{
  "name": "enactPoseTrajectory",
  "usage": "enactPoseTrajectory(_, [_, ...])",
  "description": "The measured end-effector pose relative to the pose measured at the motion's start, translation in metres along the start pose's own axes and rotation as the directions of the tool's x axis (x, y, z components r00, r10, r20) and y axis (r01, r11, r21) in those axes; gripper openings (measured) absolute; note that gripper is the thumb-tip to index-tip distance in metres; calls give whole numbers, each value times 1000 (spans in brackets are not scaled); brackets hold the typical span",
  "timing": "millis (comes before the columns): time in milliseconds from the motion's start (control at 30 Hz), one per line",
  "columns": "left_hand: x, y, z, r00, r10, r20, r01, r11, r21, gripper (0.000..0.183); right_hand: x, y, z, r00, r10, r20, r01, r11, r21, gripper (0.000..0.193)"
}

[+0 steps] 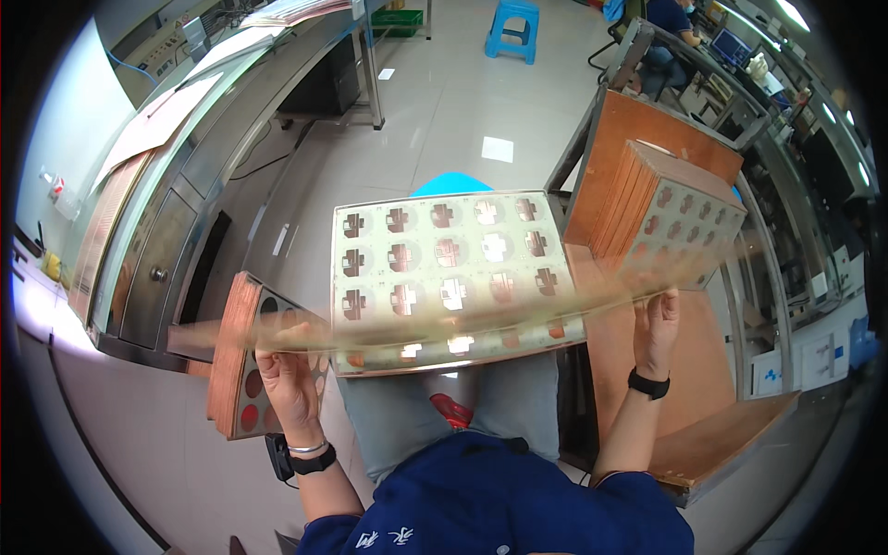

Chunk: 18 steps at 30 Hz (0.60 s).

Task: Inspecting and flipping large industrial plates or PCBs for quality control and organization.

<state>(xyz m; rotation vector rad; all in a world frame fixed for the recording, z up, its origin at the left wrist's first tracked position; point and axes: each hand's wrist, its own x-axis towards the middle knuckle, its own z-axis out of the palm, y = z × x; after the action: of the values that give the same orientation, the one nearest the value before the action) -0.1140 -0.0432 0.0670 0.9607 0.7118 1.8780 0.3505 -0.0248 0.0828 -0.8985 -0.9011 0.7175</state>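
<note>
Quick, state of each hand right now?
Left hand: closed, pinching the lower edge of a motion-blurred thin sheet.
Right hand: closed, pinching the same thin sheet farther right.

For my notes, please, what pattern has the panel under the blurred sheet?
The panel shows rows of crosses on pale green, best in head view.

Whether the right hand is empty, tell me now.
No: the right hand pinches the edge of a blurred thin sheet.
</note>
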Motion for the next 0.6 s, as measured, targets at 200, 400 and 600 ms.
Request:
enactPoseTrajectory(200, [19, -7, 16, 933, -358, -17, 350, 921, -172, 22, -11, 18, 26, 981, 192, -23, -151, 832, 533, 23])
enactPoseTrajectory(400, [0, -5, 31, 935, -250, -252, 134, 906, -401, 19, -15, 2, 41, 753, 590, 292, -583, 391, 712, 34])
enactPoseTrajectory(600, [14, 14, 59, 947, -313, 70, 282, 709, -646, 39, -20, 11, 37, 886, 464, 1, -442, 843, 306, 40])
